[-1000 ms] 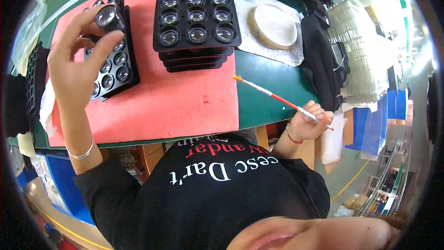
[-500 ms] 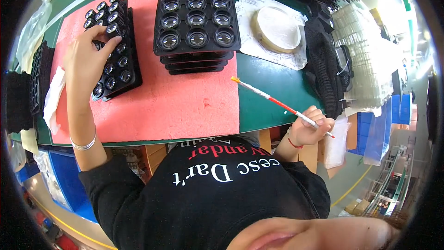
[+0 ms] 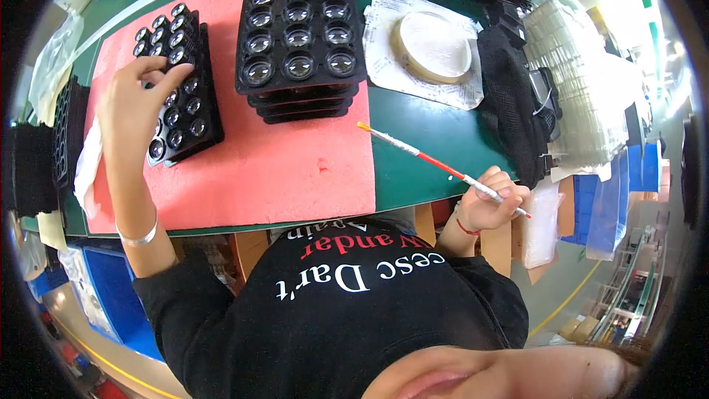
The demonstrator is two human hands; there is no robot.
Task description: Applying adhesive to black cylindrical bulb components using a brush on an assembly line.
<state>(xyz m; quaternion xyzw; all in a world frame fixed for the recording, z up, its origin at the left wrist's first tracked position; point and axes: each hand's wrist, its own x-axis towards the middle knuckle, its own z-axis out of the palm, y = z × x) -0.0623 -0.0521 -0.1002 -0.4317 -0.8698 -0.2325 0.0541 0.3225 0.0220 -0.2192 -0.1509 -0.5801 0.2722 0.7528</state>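
At the left edge of the pink mat lies a crumpled white cloth, and just inside that edge the left hand bends over a black lens tray resting on the mat's left part. That hand no longer grips a raised piece, as it does a second earlier: its thumb and forefinger now stand apart, just below a lens barrel that sits among the others in the tray. Whether a fingertip touches a barrel, I cannot tell. The change suggests that the lifted barrel is back in a slot, leaving this hand free. At the far middle of the mat, the taller tray stack, filled with lenses, stays put. The brush slants with its yellow tip above the mat's right edge, its handle clamped in the right hand beyond that edge, as before; it seems idle for now. Right of the mat, a round white dish rests on a paper sheet.
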